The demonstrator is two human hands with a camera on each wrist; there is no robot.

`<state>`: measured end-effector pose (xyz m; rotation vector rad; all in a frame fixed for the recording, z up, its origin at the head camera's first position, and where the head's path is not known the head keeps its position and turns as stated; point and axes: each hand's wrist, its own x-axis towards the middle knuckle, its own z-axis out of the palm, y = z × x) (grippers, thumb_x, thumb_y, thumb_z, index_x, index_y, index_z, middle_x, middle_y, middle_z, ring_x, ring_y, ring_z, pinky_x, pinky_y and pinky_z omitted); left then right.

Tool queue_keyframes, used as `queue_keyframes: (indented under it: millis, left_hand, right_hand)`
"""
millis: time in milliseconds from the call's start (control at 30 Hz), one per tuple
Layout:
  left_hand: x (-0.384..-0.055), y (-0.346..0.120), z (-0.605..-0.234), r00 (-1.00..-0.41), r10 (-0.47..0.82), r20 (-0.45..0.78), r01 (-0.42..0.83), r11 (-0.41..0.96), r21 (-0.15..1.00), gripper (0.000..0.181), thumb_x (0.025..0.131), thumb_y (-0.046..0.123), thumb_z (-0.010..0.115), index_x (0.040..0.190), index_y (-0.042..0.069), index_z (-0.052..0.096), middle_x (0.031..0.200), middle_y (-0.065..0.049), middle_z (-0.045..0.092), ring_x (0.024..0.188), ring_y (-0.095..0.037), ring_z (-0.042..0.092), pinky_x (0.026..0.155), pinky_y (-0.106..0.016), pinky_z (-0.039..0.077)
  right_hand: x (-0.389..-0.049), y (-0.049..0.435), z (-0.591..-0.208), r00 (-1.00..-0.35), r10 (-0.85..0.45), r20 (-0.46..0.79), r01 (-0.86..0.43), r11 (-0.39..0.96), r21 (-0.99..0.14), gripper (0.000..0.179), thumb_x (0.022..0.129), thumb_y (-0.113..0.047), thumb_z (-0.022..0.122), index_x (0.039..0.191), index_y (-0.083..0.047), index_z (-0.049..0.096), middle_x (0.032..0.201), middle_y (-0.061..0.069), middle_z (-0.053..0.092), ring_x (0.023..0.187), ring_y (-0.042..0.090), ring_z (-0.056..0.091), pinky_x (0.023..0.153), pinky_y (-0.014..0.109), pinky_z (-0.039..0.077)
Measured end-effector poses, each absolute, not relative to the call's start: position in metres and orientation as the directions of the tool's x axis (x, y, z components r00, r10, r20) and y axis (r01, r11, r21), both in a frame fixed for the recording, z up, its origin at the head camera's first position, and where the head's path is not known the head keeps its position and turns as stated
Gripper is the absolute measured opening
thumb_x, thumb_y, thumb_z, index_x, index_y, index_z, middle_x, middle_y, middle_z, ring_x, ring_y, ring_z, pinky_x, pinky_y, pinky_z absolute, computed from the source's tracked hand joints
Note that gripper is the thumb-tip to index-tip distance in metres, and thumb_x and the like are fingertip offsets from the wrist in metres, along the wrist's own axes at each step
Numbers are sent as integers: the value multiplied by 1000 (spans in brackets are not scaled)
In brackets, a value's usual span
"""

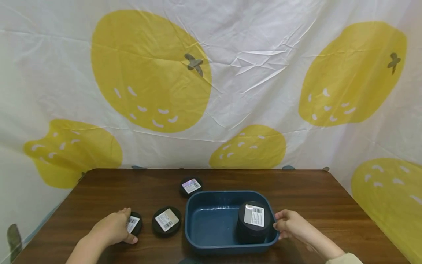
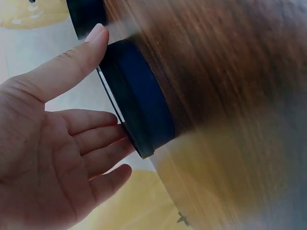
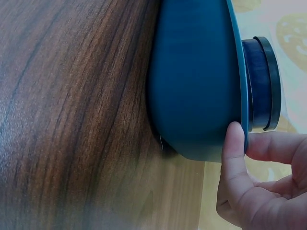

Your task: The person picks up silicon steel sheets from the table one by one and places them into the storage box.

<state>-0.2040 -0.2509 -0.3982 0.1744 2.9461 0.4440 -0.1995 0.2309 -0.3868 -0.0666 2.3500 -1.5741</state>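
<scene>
My left hand (image 1: 113,227) is spread around a round, flat black jar (image 1: 135,223) with a white label, at the left of the table. In the left wrist view its thumb lies along one edge of the jar (image 2: 139,100), and the loosely straight fingers reach behind the lid. My right hand (image 1: 291,225) pinches the right rim of a blue rectangular tub (image 1: 227,247) between thumb and fingers, clearly seen on the tub wall (image 3: 196,81). Inside the tub's right end stands a black labelled jar (image 1: 254,220); whether it is one tall jar or a stack, I cannot tell.
Left of the tub lies another labelled black jar (image 1: 166,222). A smaller-looking one (image 1: 191,186) sits behind the tub's back left corner. The brown wooden table (image 1: 296,183) meets a white curtain (image 1: 250,73) with yellow fruit prints at its back edge.
</scene>
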Motion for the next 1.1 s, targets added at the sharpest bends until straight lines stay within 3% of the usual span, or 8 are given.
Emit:
queue_keyframes:
  millis: [533, 833, 1100]
  left_hand:
    - [-210, -255, -401, -982, 178, -65, 150, 938, 312, 101, 51, 43, 87, 120, -20, 48, 119, -37, 50, 107, -50, 50, 88, -60, 43]
    - [-209, -257, -405, -981, 192, -24, 174, 930, 325, 96, 51, 45, 87, 114, -19, 53, 111, -30, 56, 95, -35, 57, 81, -54, 49]
    - [-206, -257, -410, -979, 205, 12, 198, 928, 317, 92, 51, 46, 86, 112, -16, 56, 108, -26, 58, 94, -34, 57, 78, -52, 50]
  right_hand:
    - [-198, 232, -387, -954, -214, -210, 116, 383, -916, 38, 81, 2, 53, 109, 22, 37, 82, 13, 53, 62, 16, 53, 58, 27, 55]
    - [-199, 231, -386, -955, -215, -206, 114, 373, -921, 39, 81, 2, 54, 109, 22, 37, 81, 13, 52, 62, 16, 53, 58, 28, 55]
    - [-197, 230, -384, -951, -211, -225, 129, 388, -913, 39, 81, 1, 54, 110, 21, 38, 80, 13, 53, 62, 16, 53, 59, 27, 54]
